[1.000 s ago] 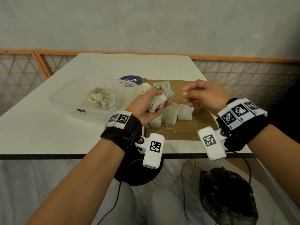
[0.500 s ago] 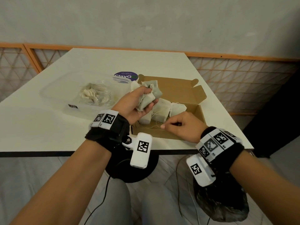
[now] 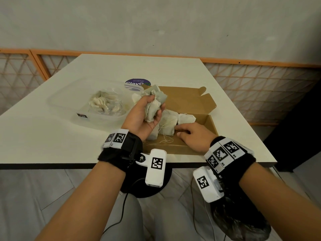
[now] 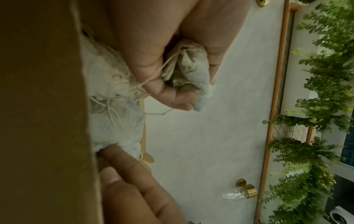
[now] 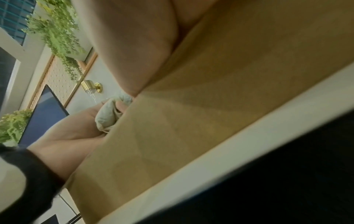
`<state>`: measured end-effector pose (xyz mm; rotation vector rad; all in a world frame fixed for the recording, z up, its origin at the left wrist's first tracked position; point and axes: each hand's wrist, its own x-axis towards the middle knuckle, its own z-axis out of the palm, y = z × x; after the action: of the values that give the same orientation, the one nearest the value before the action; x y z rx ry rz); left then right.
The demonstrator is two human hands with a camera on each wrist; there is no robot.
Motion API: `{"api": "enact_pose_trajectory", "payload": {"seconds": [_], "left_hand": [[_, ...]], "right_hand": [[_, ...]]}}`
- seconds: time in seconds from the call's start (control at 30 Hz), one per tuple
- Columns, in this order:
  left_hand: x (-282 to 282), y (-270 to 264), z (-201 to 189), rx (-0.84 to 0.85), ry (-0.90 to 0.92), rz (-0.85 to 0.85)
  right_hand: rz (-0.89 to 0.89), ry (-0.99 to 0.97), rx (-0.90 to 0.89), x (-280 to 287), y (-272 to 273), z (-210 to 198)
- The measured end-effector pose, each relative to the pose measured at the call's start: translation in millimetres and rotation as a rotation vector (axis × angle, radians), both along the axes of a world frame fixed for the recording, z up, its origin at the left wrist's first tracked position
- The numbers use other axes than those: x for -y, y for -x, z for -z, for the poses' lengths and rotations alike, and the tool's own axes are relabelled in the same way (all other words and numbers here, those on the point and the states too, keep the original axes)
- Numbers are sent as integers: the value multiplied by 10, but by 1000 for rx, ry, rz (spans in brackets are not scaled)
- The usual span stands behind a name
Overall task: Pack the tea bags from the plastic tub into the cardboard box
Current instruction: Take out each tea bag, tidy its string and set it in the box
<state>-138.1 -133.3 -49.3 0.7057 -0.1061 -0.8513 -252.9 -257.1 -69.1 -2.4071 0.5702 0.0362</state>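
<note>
My left hand (image 3: 139, 117) grips a crumpled bunch of tea bags (image 3: 154, 105) above the left end of the open cardboard box (image 3: 184, 100). The left wrist view shows those fingers (image 4: 153, 60) curled round the bags (image 4: 191, 66), strings trailing. Several tea bags (image 3: 186, 118) stand packed in the box's left part. My right hand (image 3: 191, 134) lies inside the box near its front wall, with straight fingers (image 4: 130, 174) touching the packed bags (image 4: 114, 121). More tea bags (image 3: 102, 103) lie in the clear plastic tub (image 3: 57, 100) to the left.
A round purple sticker (image 3: 137, 82) lies on the white table (image 3: 52, 140) behind the tub and box. The box stands close to the table's front edge. Below are a black round base (image 3: 144, 186) and a dark bag (image 3: 243, 223). An orange lattice fence (image 3: 260, 87) rings the table.
My right hand came down from above the box to its front, then moved along inside to the packed bags. My left hand kept its bunch, held over the box's left end.
</note>
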Motion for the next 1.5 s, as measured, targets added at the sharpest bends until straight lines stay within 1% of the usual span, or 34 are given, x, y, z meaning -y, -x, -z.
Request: {"api": "enact_pose_trajectory", "payload": {"seconds": [0.1, 0.23, 0.27, 0.4, 0.43, 0.47, 0.5, 0.6, 0.63, 0.67, 0.7, 0.77, 0.87, 0.93, 1.0, 1.03, 1.07, 1.13, 1.2, 1.27, 1.4, 1.5], "left_hand": [[-8, 0, -6, -12, 21, -2], [-12, -9, 11, -20, 47, 2], [-13, -13, 17, -24, 56, 4], [-11, -18, 22, -38, 72, 8], [-11, -16, 22, -37, 72, 9], [-12, -16, 23, -35, 73, 10], [-15, -15, 20, -34, 73, 11], [-18, -11, 8, -38, 65, 11], [-17, -7, 3, -40, 64, 12], [-15, -2, 1, -40, 64, 14], [-11, 2, 1, -38, 62, 15], [-8, 6, 2, -39, 57, 12], [-17, 4, -1, -43, 58, 6], [-22, 4, -3, -38, 58, 7], [-22, 7, 4, -28, 50, 17], [-20, 8, 5, -18, 42, 28], [-15, 8, 6, -3, 28, 41], [-5, 20, 2, 53, -14, 69], [5, 45, -4, 123, -54, 119], [-1, 75, -16, 171, -91, 185], [-43, 101, -51, 234, -96, 265], [-28, 84, -32, 242, -128, 257]], "right_hand": [[-19, 9, -38, 11, -18, 12], [73, -14, 32, 75, -48, 93], [77, -21, 22, 74, -53, 91], [3, -50, -99, 7, -44, -15], [-2, -62, -99, -6, -35, -41], [13, -72, -76, -6, -26, -42], [52, -80, -13, -8, -14, -37], [309, -102, 307, 1, 30, -14], [373, -73, 361, 12, 40, -15], [406, -25, 361, 24, 43, -14], [411, 32, 321, 27, 44, -17], [360, 137, 218, 11, 41, -17], [289, 184, 147, -30, 34, 0], [266, 211, 157, -43, 44, 5], [277, 229, 258, -44, 56, 0], [305, 198, 351, -42, 55, -19], [335, 124, 452, -47, 49, -66], [320, -69, 583, -70, 10, -225], [233, -196, 596, -91, -59, -402], [157, -254, 554, -108, -136, -509], [103, -284, 576, -141, -214, -538], [100, -360, 584, -119, -199, -521]]}}
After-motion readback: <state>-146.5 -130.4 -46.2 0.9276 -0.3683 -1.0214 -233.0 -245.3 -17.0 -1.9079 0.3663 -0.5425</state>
